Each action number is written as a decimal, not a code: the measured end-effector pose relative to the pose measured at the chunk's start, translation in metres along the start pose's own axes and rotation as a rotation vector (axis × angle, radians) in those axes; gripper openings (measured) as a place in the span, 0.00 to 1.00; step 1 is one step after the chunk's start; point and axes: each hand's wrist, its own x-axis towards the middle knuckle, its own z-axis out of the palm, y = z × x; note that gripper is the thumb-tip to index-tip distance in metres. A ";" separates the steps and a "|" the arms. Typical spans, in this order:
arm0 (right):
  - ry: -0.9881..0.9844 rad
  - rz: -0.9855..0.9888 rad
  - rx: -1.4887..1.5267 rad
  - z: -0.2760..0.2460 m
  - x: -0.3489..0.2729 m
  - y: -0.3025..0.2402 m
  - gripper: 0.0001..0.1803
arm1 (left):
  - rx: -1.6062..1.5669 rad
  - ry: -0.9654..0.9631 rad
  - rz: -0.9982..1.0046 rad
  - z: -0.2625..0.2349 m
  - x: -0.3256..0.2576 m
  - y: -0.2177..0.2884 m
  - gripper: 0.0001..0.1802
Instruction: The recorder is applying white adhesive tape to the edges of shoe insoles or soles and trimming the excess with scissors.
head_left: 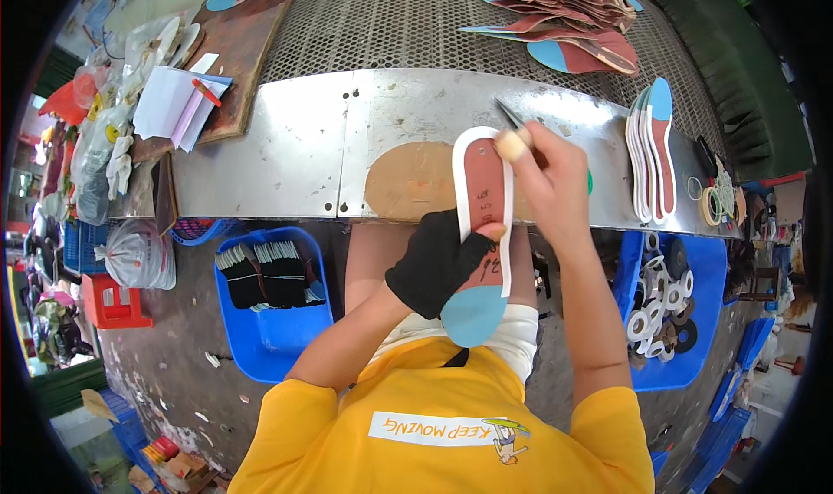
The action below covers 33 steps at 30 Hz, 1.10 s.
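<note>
Yellow tee's sitting nearest as we're clamping the insole by the bench w/ our gloved L hand, long axis running away, blue toe nearest, R hand gripping a pointed tool near its far end.

The left hand's fingers are largely hidden behind the insole. The right hand conceals the grip of the pointed tool. A green object is mostly obscured, its kind indeterminable. The upper edge truncates the insole pile.
</note>
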 end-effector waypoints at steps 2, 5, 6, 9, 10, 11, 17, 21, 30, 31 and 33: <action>-0.159 0.244 0.149 -0.001 0.017 0.000 0.11 | 0.052 0.018 -0.177 -0.003 0.002 0.015 0.16; -0.008 -0.083 0.046 0.017 0.012 -0.017 0.13 | 0.014 -0.015 -0.148 -0.006 0.003 -0.004 0.15; 0.087 -0.333 -0.143 0.019 0.009 -0.025 0.15 | -0.006 -0.025 -0.078 -0.005 0.003 -0.013 0.15; -0.109 -0.113 -0.067 0.004 0.010 -0.037 0.18 | 0.033 -0.026 0.028 -0.011 0.006 -0.004 0.14; -0.251 0.077 -0.038 -0.004 0.012 -0.038 0.19 | 0.043 -0.076 0.037 -0.014 0.008 -0.002 0.14; -0.274 0.133 -0.060 -0.006 0.017 -0.037 0.14 | 0.106 -0.130 0.068 -0.018 0.010 -0.006 0.15; -0.495 0.403 0.945 -0.011 0.019 -0.027 0.24 | -0.885 -0.538 -0.053 -0.009 0.003 -0.016 0.24; -0.285 0.218 0.540 -0.028 0.024 0.000 0.14 | -0.748 -0.435 -0.152 -0.015 0.015 -0.016 0.36; -0.003 0.568 0.536 -0.008 -0.012 0.001 0.07 | -0.448 0.135 -0.241 -0.012 0.019 0.011 0.25; -0.165 0.599 0.670 -0.002 -0.033 0.004 0.07 | -0.595 0.084 -0.244 -0.017 0.020 0.012 0.25; -0.282 0.561 0.740 -0.001 -0.042 0.006 0.06 | -0.698 -0.014 -0.179 -0.024 0.016 0.006 0.26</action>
